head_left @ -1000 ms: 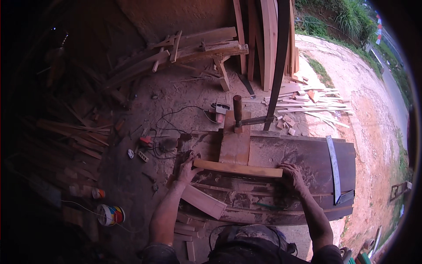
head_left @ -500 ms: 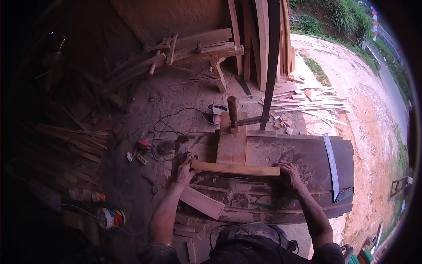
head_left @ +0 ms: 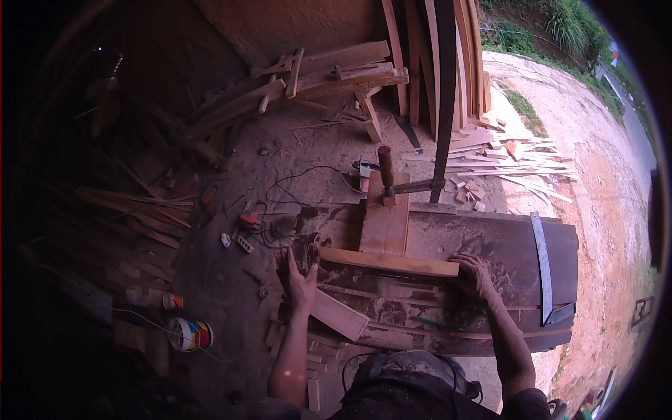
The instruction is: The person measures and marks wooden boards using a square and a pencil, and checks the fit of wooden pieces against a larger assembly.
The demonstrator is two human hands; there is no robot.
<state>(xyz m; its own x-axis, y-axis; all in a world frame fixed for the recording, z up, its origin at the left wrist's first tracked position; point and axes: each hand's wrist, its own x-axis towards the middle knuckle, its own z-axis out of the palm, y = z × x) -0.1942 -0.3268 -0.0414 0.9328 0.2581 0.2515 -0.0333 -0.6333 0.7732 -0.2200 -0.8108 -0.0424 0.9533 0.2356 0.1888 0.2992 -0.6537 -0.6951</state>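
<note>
Wooden strip [head_left: 389, 262] spans between both hands' fingers [head_left: 465, 262].

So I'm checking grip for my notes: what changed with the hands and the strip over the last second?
The left hand let go of the wooden strip's left end and now sits open beside it. The right hand stayed at the right end; the strip stayed put on the workbench.

You look steeply down from your head onto the workbench [head_left: 490, 245] close below; your forearms enter from the near edge, and the fisheye bends the far yard [head_left: 595, 161].
</note>
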